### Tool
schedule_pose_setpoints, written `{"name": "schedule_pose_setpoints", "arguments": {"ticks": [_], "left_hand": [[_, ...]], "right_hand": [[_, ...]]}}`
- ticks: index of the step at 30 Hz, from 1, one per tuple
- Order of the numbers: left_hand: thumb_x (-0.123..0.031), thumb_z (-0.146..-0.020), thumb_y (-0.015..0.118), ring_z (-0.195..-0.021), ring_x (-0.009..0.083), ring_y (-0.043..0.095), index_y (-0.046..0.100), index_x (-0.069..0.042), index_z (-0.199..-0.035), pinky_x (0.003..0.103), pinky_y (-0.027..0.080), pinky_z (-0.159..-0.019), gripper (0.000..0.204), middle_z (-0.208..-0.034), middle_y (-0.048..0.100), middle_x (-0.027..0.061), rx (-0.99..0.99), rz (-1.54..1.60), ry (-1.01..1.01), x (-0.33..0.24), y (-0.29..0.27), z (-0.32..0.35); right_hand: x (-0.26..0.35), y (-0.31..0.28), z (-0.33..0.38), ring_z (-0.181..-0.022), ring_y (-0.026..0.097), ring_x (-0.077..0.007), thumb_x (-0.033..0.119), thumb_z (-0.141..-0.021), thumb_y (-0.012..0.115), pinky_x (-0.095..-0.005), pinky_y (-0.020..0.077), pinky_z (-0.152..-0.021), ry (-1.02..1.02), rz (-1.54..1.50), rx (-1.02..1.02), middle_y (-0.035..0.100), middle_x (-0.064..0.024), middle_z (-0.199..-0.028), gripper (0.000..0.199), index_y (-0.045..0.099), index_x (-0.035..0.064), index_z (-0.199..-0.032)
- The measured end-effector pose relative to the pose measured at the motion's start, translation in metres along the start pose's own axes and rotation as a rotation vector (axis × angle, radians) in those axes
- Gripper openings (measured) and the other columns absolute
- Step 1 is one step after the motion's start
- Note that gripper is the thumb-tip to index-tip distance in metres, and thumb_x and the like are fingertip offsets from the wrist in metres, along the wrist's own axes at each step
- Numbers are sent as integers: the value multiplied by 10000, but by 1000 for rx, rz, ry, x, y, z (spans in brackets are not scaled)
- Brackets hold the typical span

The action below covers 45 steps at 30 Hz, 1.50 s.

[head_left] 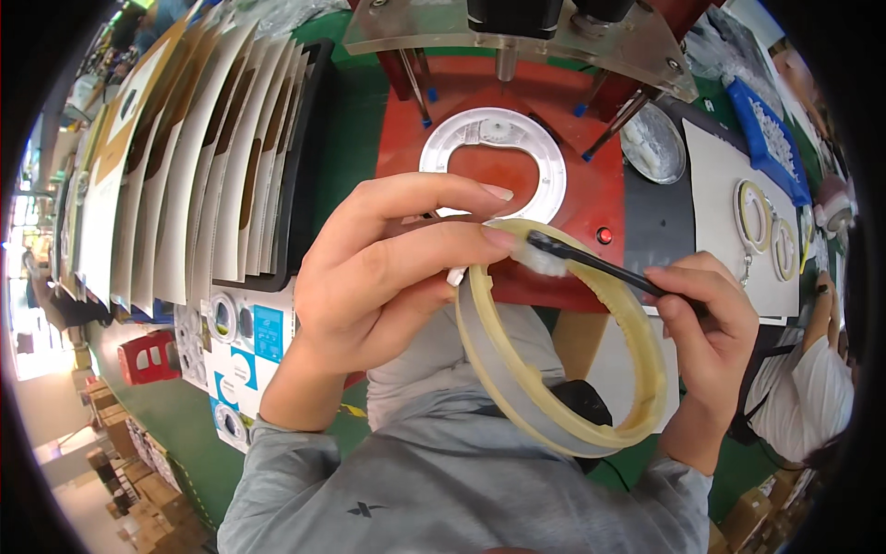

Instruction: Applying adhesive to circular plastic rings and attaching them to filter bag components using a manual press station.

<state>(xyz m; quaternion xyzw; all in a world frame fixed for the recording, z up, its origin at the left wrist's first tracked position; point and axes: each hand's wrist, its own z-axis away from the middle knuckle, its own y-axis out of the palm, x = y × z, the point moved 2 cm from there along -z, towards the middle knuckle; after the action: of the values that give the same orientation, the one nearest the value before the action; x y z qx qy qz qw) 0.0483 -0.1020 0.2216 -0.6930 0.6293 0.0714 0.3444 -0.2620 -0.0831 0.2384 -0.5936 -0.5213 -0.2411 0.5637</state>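
My left hand point(365, 277) pinches the upper rim of a cream-coloured ring point(512, 374) with a grey outer band, which hangs tilted in front of my chest. A small white piece point(456, 276) shows by the left thumb. In my right hand point(706, 337) is a slim black-handled brush point(604, 266), its fingers closed round the handle. The brush's head carries a whitish, translucent clump and touches the ring's inner side near my left fingertips. Beyond my hands, a white oval ring-shaped housing point(551, 166) lies on the red base plate point(406, 138) of a press.
A clear press plate point(415, 32) on posts overhangs the red base. White and brown cardboard sheets point(175, 175) stand upright at left in a black tray. To the right are a round metal dish point(653, 143), a blue bin point(766, 134) of small white parts, and finished-looking rings point(755, 217).
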Motion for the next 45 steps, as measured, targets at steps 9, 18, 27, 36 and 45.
{"name": "schedule_pose_setpoints", "arguments": {"ticks": [9, 18, 27, 36, 45], "left_hand": [[-78, -978, 668, -980, 340, 757, 711, 97, -1118, 362, 616, -809, 228, -1181, 731, 286, -72, 41, -43, -7, -13, 11], [-90, -789, 836, -948, 388, 759, 673, 34, -1044, 461, 652, -795, 327, -1039, 735, 221, 277, -246, 124, -42, -5, -5], [-18, -811, 783, -934, 345, 749, 712, 10, -1058, 403, 673, -773, 259, -1050, 720, 156, 426, -312, 415, -58, 8, -3], [-40, -865, 742, -956, 368, 749, 689, 72, -1102, 452, 627, -830, 267, -1048, 739, 205, 236, -305, 62, -32, -38, 7], [-46, -920, 740, -986, 271, 673, 697, 85, -1182, 333, 544, -860, 296, -1135, 686, 188, 65, -195, -336, -20, -39, 32]], "right_hand": [[36, 3, -2, -765, 647, -249, -144, -732, 755, -310, 519, -650, -272, 468, -13, 678, -147, -912, 385, 763, -34, -1101], [118, -30, 4, -698, 604, -221, 8, -720, 739, -300, 471, -601, 3, 847, 429, 622, -96, -847, 320, 743, -27, -1038], [69, -64, -4, -525, 660, -201, 184, -839, 828, -296, 492, -500, 87, 205, 694, 665, -68, -658, 173, 835, 28, -914], [-103, -80, 20, -693, 474, -22, 194, -1069, 649, -183, 367, -595, 457, -86, -468, 712, -27, -1002, 302, 689, 36, -1324], [-171, -36, 8, -1002, 684, -320, 57, -988, 682, -389, 534, -907, 187, 678, -568, 694, -179, -1105, 202, 706, -4, -1179]]}}
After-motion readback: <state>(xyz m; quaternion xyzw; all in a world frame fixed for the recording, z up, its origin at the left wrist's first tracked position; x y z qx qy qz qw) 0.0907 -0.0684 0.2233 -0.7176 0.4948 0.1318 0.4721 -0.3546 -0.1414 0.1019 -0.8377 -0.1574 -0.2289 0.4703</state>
